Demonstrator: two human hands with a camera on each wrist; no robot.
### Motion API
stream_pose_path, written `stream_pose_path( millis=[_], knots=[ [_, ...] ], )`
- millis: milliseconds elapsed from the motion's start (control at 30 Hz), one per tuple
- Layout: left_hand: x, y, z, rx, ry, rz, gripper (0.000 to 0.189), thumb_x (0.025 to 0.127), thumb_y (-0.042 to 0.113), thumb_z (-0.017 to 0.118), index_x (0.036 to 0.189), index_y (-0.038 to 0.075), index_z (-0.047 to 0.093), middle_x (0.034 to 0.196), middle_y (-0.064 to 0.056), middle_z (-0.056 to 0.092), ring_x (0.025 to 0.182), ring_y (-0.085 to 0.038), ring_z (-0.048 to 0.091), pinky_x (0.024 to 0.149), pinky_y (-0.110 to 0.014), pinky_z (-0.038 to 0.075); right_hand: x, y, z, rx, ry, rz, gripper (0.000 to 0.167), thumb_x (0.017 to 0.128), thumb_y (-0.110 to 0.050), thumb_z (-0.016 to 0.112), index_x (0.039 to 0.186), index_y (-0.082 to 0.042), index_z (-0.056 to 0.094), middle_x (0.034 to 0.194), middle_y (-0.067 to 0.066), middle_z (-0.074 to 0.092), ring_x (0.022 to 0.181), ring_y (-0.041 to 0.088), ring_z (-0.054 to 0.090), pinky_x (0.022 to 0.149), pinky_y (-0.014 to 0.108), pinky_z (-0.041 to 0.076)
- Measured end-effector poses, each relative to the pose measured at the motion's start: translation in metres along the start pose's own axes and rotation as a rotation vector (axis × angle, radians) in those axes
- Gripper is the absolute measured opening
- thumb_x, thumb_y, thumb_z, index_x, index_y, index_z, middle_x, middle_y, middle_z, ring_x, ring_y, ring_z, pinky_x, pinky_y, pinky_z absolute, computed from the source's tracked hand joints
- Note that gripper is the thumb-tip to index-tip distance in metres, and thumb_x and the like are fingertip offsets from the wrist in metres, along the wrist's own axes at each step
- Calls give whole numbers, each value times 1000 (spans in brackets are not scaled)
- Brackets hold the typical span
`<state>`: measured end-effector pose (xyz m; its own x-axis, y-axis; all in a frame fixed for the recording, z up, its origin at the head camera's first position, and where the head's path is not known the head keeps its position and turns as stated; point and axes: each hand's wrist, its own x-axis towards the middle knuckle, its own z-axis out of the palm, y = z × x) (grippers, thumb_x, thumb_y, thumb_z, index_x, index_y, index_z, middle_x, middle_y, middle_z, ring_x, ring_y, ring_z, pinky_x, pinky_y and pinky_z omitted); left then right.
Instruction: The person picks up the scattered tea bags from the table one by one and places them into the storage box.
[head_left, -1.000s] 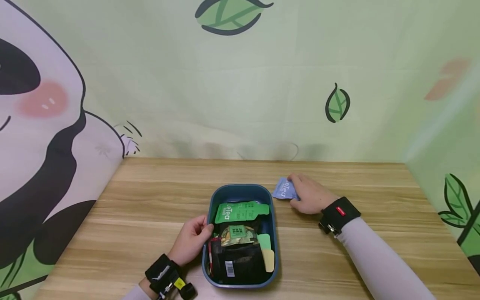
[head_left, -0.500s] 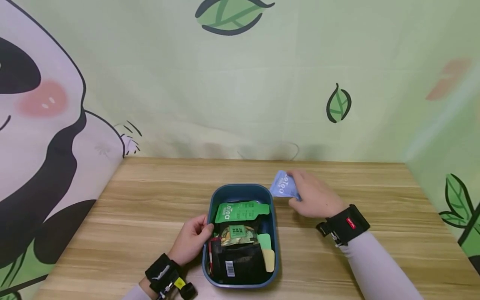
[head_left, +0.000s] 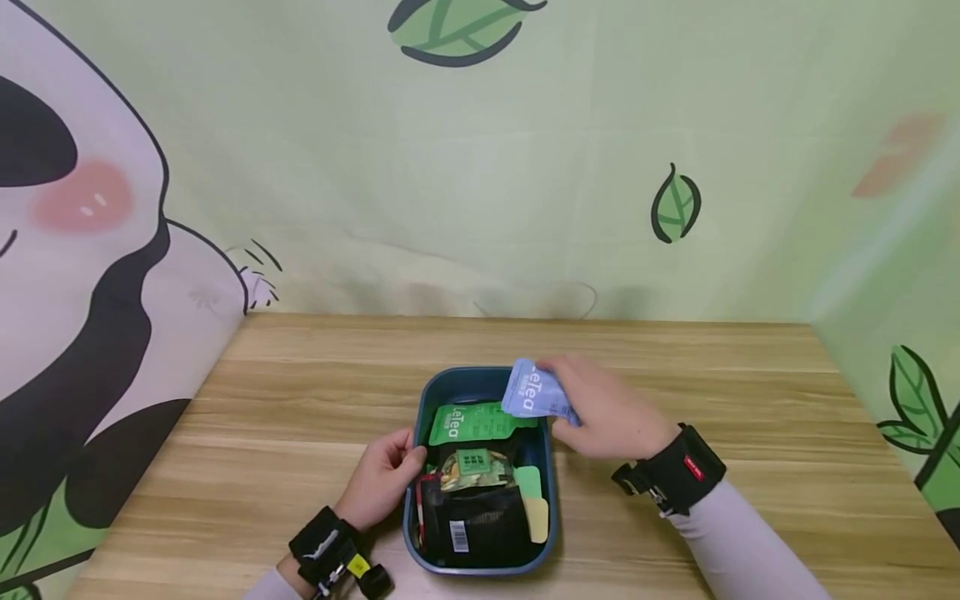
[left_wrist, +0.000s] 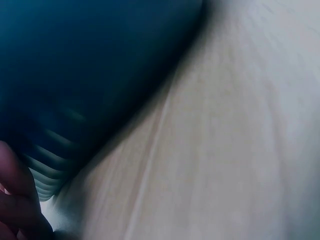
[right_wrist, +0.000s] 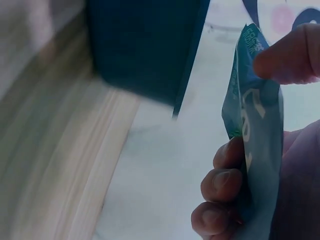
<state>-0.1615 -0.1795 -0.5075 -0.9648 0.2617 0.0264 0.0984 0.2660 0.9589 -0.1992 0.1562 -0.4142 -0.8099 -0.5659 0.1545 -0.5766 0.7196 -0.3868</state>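
Observation:
My right hand grips a light blue LeTea sachet and holds it over the far right rim of a dark blue plastic bin. In the right wrist view the thumb presses one face of the sachet, with curled fingers behind it. My left hand pinches the bin's left wall, thumb at the rim. In the bin lie a green LeTea packet, a packet with a green label and food picture, and a black pouch with a barcode. The sachet hides a corner of the green packet.
The bin stands on a wood-grain table. Light green and cream packet ends stick up along its right wall. A green cloth backdrop with leaf and panda drawings rises behind the table.
My right hand has lifted the blue sachet off the table and carried it left, over the bin's rim. My left hand has stayed on the bin wall.

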Motion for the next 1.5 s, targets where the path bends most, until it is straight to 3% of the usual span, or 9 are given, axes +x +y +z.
stream_pose_path(
  millis=[333, 600, 767, 900, 1033, 1133, 1267, 1500],
  knots=[
    [-1, 4, 0, 0, -4, 24, 27, 101, 5, 55, 75, 3, 47, 65, 5, 45, 58, -5, 45, 53, -20, 36, 6, -33, 19, -29, -27, -128, 72, 83, -26, 67, 151, -16, 45, 108, -5, 46, 90, 8, 47, 72, 24, 42],
    [0, 3, -2, 7, -8, 2, 27, 102, 7, 55, 77, 2, 47, 66, 3, 46, 60, -6, 47, 54, -20, 37, 10, -46, 35, -40, -45, -193, 73, 86, -32, 68, 155, -21, 45, 106, -7, 44, 90, 5, 42, 71, 21, 39],
    [-1, 3, -2, 3, -8, 2, 26, 102, 7, 54, 77, 2, 48, 67, 2, 48, 61, -7, 48, 54, -20, 38, 10, -48, 41, -40, -29, -227, 73, 88, -35, 69, 156, -23, 45, 109, -6, 46, 92, 6, 41, 74, 23, 38],
    [-1, 2, -2, 1, -6, 6, 26, 102, 5, 54, 77, 2, 48, 68, 2, 48, 62, -7, 49, 55, -21, 38, 10, -48, 42, -21, -23, -242, 75, 90, -38, 68, 158, -26, 40, 121, -4, 48, 99, 9, 45, 80, 26, 41],
    [-1, 1, -2, -9, -10, 13, 25, 102, 4, 53, 77, 2, 48, 70, 1, 50, 64, -8, 52, 57, -21, 40, 9, -48, 41, 14, -34, -249, 78, 94, -45, 65, 162, -31, 30, 151, 5, 43, 129, 20, 49, 104, 42, 46],
    [-1, 1, -1, -16, -13, 24, 25, 101, 4, 55, 77, 2, 48, 72, 1, 52, 66, -8, 52, 59, -21, 40, 7, -47, 38, 55, -67, -206, 82, 96, -55, 62, 164, -38, 20, 170, 4, 23, 154, 27, 31, 119, 56, 35],
    [0, 3, 0, -23, -17, 41, 25, 100, 3, 56, 77, 2, 49, 73, 2, 55, 67, -7, 51, 60, -20, 39, 5, -45, 31, 82, -111, -140, 93, 92, -67, 61, 165, -41, 9, 175, -7, -1, 162, 28, 9, 124, 61, 23],
    [1, 4, 1, -28, -15, 28, 26, 101, 3, 56, 76, 2, 48, 72, 2, 53, 66, -7, 51, 59, -20, 38, 2, -37, 23, 33, -117, -126, 113, 83, -79, 61, 167, -28, 5, 175, -1, -9, 162, 37, 4, 125, 63, 17]
  ],
)
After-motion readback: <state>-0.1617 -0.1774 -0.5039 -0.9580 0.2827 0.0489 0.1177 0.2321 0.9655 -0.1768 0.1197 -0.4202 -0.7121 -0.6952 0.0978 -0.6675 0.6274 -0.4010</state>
